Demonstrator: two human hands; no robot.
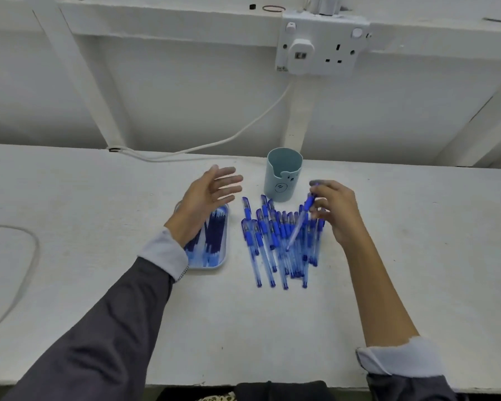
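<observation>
Head view, looking down at a white table [99, 198]. Your right hand [337, 211] sits at about 3 o'clock from the middle of the scene. Its fingers and thumb are curled in a pinch on the upper end of one blue pen [300, 222], lifted above the rest. The pen's long axis runs tilted from 1 o'clock, at your fingers, down to 7 o'clock, where its free end hangs over the pile.

The pile of pens [268, 244] lies in the centre, loosely side by side, most pointing 12 to 6 o'clock. Your right hand is at its 2 o'clock corner.

A pale blue cup [282, 175] stands upright at 12 o'clock from the pile, mouth open to the top. From your grip it lies at about 10 o'clock, just beside. The right hand is the nearer of the two, so the pen most likely needs turning upright to drop in.

Your left hand [206, 198] hovers at 9 o'clock, fingers straight and spread, holding nothing, above a small tray [222, 263] of dark blue sticks.

A wall socket [321, 47] is at 12 o'clock, far back.
</observation>
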